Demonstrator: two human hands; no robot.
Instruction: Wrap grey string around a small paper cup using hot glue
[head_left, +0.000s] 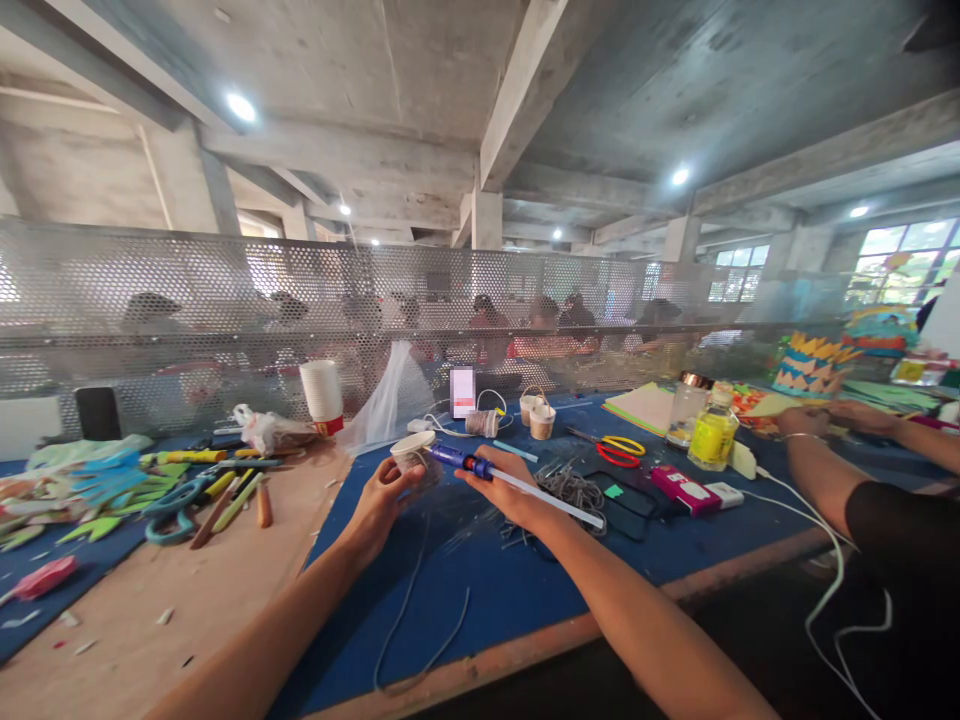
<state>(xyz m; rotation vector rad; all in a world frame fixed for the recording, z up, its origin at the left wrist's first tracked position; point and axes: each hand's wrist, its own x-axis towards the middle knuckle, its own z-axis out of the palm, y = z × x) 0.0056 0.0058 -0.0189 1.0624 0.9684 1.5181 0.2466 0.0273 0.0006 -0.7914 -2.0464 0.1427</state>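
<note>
My left hand [386,497] is closed round a small paper cup [412,450], tilted, with grey string round its lower part. My right hand [506,487] grips a blue hot glue gun [452,458], its nozzle at the cup's side. A long white glue stick [551,495] sticks out of the gun's back towards me. From near the cup a grey string [405,610] trails down onto the blue mat [517,600]. A tangle of grey string [566,492] lies right of my right hand.
Behind stand small wrapped cups [541,420] and a phone [463,392]. Scissors [621,450], a yellow bottle [711,430] and a magenta box [684,490] lie right. Stacked cups [321,392] and tools [225,500] are left. A co-worker's arms [817,460] reach in from the right.
</note>
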